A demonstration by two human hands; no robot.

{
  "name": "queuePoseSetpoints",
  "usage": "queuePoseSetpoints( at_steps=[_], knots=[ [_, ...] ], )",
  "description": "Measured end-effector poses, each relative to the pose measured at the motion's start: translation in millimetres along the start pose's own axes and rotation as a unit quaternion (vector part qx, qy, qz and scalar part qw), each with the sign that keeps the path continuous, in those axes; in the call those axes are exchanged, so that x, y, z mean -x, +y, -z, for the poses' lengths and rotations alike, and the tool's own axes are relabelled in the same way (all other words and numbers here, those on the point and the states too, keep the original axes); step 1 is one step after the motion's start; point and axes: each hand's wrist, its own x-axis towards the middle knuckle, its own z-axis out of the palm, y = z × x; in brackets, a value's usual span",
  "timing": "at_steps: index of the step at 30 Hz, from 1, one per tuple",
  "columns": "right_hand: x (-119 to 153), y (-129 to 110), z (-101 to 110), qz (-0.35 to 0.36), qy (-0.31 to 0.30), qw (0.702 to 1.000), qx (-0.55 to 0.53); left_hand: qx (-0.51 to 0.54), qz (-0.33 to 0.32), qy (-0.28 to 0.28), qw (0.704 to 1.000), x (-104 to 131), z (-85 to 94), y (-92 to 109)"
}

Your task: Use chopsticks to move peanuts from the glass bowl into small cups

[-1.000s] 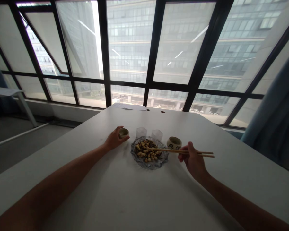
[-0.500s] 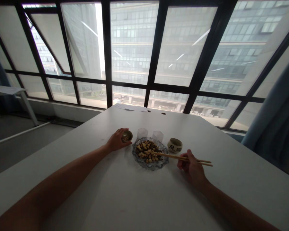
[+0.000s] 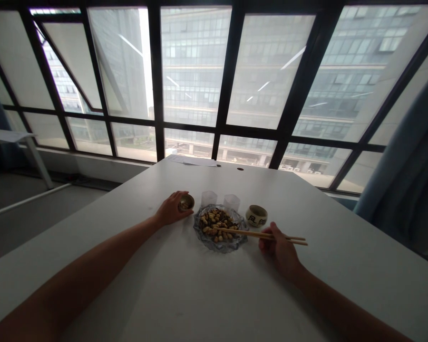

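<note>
My left hand [image 3: 170, 209] is wrapped round a small dark cup [image 3: 187, 203], tilted so its mouth faces me; a few pale bits show inside. A pair of wooden chopsticks [image 3: 251, 233] is held in my right hand [image 3: 280, 249], with their tips in among the peanuts [image 3: 219, 222]. The peanuts, mixed with darker seeds, lie in a scalloped clear glass bowl [image 3: 221, 246] between my hands. Whether the tips pinch a peanut I cannot tell. Just beyond my right hand stands a cream cup with dark lettering [image 3: 256, 216].
Two translucent plastic cups [image 3: 209, 198] stand right behind the glass bowl. All this is on a white table [image 3: 185, 285]. Paper sheets [image 3: 194, 161] lie at its far edge, near two dark round holes. Windows [image 3: 192, 71] rise behind, with a blue curtain [image 3: 406, 156] at the right.
My right hand and the chopsticks have shifted slightly, their tips now a little lower among the peanuts. The whole view has moved slightly; my left hand still holds the small cup.
</note>
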Motion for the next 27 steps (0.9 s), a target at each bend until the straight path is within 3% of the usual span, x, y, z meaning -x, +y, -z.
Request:
queuePoseSetpoints(
  at_steps=[10, 16, 20, 22, 27],
  knots=[
    [1.6, -0.8, -0.5, 0.02, -0.006, 1.0, 0.014, 0.003, 0.018, -0.009, 1.0, -0.2, 0.0, 1.6],
    [-6.5, -24.2, -20.6, 0.143, -0.027, 0.988, 0.049, 0.01, 0.013, -0.003, 1.0, -1.4, 0.6, 3.0],
    [-12.0, -44.5, -52.2, 0.249, -0.04, 0.956, 0.151, 0.013, 0.016, -0.005, 1.0, -0.9, 1.8, 3.1],
    [-13.5, -49.2, -69.8, 0.297, -0.075, 0.93, 0.203, 0.009, 0.016, -0.007, 1.0, -0.5, 1.5, 2.5],
    [-21.1, -38.2, -105.8, 0.369, -0.171, 0.867, 0.288, 0.013, 0.006, -0.003, 1.0, -0.5, -1.0, 0.1]
  ],
)
